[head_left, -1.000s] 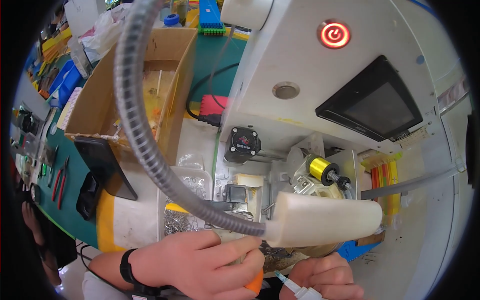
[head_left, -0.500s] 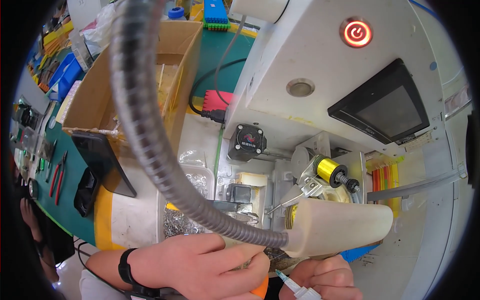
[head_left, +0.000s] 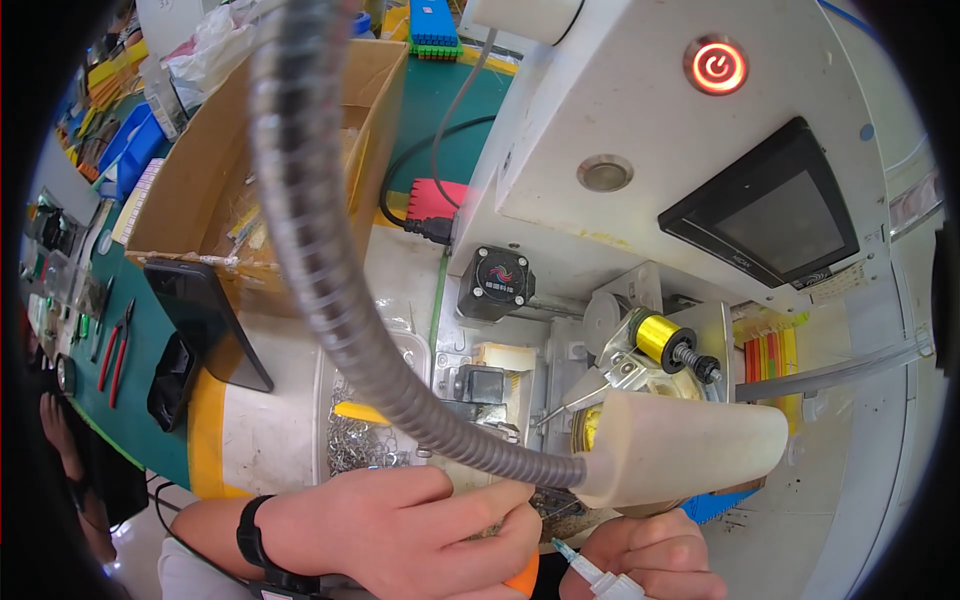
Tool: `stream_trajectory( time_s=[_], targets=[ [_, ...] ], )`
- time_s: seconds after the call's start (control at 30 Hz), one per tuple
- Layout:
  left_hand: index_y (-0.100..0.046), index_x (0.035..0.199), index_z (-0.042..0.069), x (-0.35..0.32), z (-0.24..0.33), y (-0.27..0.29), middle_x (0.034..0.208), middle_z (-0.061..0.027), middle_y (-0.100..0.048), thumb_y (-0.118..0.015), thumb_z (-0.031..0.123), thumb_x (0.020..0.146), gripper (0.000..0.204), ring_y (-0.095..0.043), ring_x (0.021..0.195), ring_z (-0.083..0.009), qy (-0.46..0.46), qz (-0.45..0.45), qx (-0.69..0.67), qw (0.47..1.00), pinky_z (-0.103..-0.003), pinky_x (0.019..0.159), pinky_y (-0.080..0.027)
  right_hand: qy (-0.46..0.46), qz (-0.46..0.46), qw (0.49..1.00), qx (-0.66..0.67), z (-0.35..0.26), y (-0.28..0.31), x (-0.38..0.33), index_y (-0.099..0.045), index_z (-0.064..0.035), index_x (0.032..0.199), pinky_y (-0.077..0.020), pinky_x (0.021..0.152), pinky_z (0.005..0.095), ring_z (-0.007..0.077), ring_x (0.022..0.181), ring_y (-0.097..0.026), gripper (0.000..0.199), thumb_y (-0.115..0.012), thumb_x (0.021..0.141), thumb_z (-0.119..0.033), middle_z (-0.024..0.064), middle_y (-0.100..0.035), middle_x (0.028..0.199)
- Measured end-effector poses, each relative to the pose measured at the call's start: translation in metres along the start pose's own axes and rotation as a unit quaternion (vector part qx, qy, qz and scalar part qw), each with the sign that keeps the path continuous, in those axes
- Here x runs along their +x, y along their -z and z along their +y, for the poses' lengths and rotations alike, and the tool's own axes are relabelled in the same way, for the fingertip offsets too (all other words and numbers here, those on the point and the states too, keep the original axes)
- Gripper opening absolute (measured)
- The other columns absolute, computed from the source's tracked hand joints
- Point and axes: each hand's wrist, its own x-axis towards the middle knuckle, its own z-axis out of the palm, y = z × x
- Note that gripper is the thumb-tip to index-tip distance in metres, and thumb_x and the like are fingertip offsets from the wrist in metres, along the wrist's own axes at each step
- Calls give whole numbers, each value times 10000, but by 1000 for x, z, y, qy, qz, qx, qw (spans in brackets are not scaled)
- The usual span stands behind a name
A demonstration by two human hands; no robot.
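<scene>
A cluttered workroom lay beyond the green desk (head_left: 136, 415) I watched remotely. By its near edge, a slim white applicator (head_left: 612, 586) with a teal tip was in the right hand (head_left: 640, 557), that grip curled closed round it. The left hand (head_left: 425, 530) was bent beside it over an orange thing (head_left: 523, 579); I couldn't tell whether that grip held it. Since half a second earlier, the flexible metal neck (head_left: 350, 320) had shifted rightward in my view, baring more yellow piece (head_left: 361, 412) among the tray's metal bits (head_left: 360, 448). Both hands kept their pose, so I judged no step gained. Red-handled pliers (head_left: 116, 360) lay toward the desk's left edge.
</scene>
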Motion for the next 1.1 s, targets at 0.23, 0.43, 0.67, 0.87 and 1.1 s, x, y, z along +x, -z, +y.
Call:
stream_trajectory(
  time_s=[0.23, 0.43, 0.67, 0.87, 1.1],
  targets=[
    [-598, 897, 144, 4, -2, -2, 1074, -83, -704, -697, 235, 814, 159, -727, 1014, -256, -9, -2, -5, 1000, -290, 573, -434, -9, 27, 1000, -2, -3, 4, 6, -438, 22, 1326, -361, 427, 318, 168, 507, -449, 443, -604, 1070, -298, 87, -533, 777],
    [-585, 881, 136, 5, 0, -8, 1061, -101, -707, -734, 150, 753, 197, -728, 1006, -271, 3, 20, -47, 999, -318, 601, -442, -64, 200, 978, 24, -3, 96, 33, -505, 22, 1414, -289, 631, 325, 135, 636, -320, 490, -559, 1086, -337, 14, -421, 793],
    [-626, 884, 126, 0, 9, -5, 1101, -139, -718, -775, 101, 752, 201, -712, 989, -307, 8, 8, -61, 998, -364, 692, -477, -159, 382, 873, -257, 5, 210, 80, -550, 23, 1356, -336, 569, 232, 69, 629, -386, 421, -506, 1117, -321, 9, -518, 867],
    [-670, 896, 81, -2, 15, -17, 1153, -124, -760, -724, 225, 679, 266, -665, 746, -290, 114, -29, -84, 990, -356, 586, -559, -266, 293, 818, -419, 8, 260, 74, -679, -26, 1187, -294, 541, 202, 22, 677, -393, 276, -562, 1106, -263, -16, -582, 924],
    [-628, 864, 123, 2, 5, -17, 1107, -114, -745, -721, 216, 726, 191, -696, 814, -218, 13, -25, -17, 999, -301, 534, -484, -386, 101, 817, -417, 6, 265, 50, -685, -2, 1233, -455, 795, 250, 68, 903, -573, 267, -622, 1091, -219, 25, -678, 1049]
  ],
)
